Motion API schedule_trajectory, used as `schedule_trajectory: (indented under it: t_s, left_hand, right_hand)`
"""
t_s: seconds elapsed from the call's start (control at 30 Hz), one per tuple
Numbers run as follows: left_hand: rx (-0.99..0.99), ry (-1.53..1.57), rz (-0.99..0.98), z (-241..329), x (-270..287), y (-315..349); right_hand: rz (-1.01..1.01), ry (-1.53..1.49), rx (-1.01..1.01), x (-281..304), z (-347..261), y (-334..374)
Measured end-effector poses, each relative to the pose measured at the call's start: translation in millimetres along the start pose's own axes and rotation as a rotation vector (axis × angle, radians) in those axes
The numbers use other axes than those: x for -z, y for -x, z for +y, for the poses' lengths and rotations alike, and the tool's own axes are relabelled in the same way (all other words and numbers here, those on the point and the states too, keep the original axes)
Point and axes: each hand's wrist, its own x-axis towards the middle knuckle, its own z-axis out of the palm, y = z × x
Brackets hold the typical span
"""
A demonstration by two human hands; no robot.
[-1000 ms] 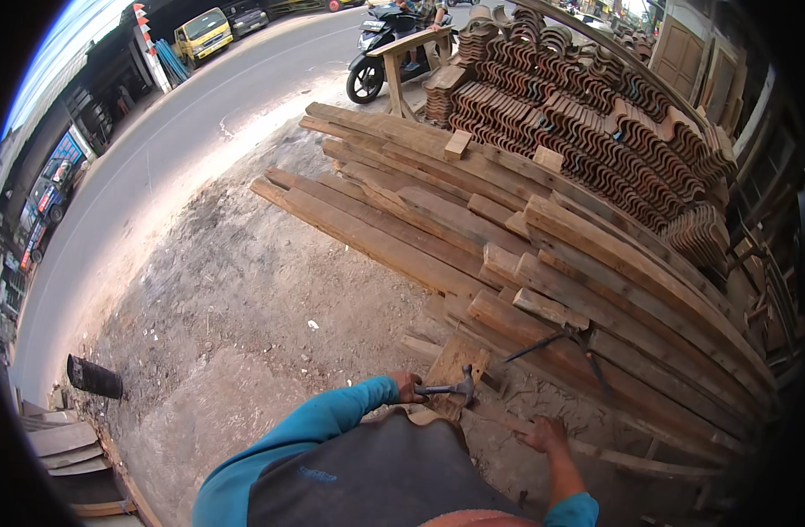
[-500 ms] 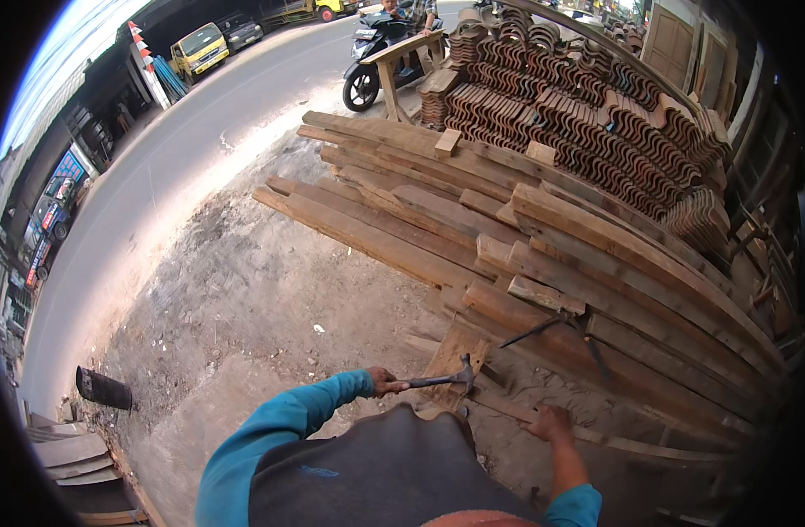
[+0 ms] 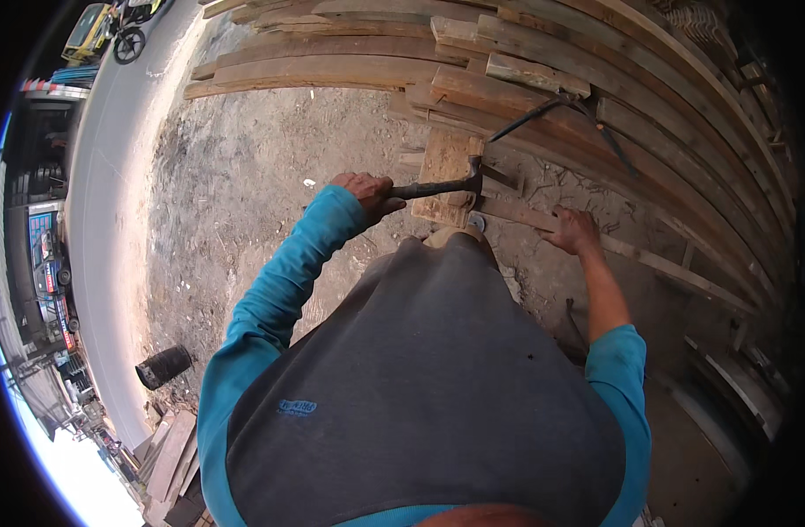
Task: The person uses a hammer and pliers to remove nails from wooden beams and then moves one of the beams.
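Observation:
My left hand (image 3: 365, 195) grips the dark handle of a claw hammer (image 3: 433, 188). The hammer's head is at the right side of a flat wooden board (image 3: 451, 154), close to one end of a long thin wooden strip (image 3: 666, 266). Whether the head touches the strip I cannot tell. Closed around that strip, a little way from the hammer, is my right hand (image 3: 573, 231). The strip runs off to the lower right beyond it. A small round metallic thing (image 3: 477, 222) shows below the hammer head, beside the board's near end.
Long timber beams (image 3: 332, 72) lie stacked across the far side and curve down the right. On them rests a bent black bar (image 3: 530, 112). A dark cylindrical container (image 3: 163, 367) lies at the left, near planks (image 3: 169, 457). Beyond the dirt ground runs a road (image 3: 112, 220).
My view has tilted down and turned, so the beams sit higher in it and the roof tiles are mostly out of sight. Both hands keep their holds on the hammer and strip.

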Motion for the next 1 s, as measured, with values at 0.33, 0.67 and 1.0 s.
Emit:
schedule_trajectory:
  t_s: [0.33,0.67,1.0]
  left_hand:
    - [-0.148,0.307,-0.292,21,14,26]
    - [-0.061,0.515,-0.143,-16,-44,33]
    - [0.085,1.220,-0.464,-47,-74,43]
  right_hand:
    - [-0.053,-0.016,-0.034,7,-5,6]
    - [-0.035,0.002,-0.022,1,-2,7]
    - [0.008,0.013,-0.005,-3,-2,6]
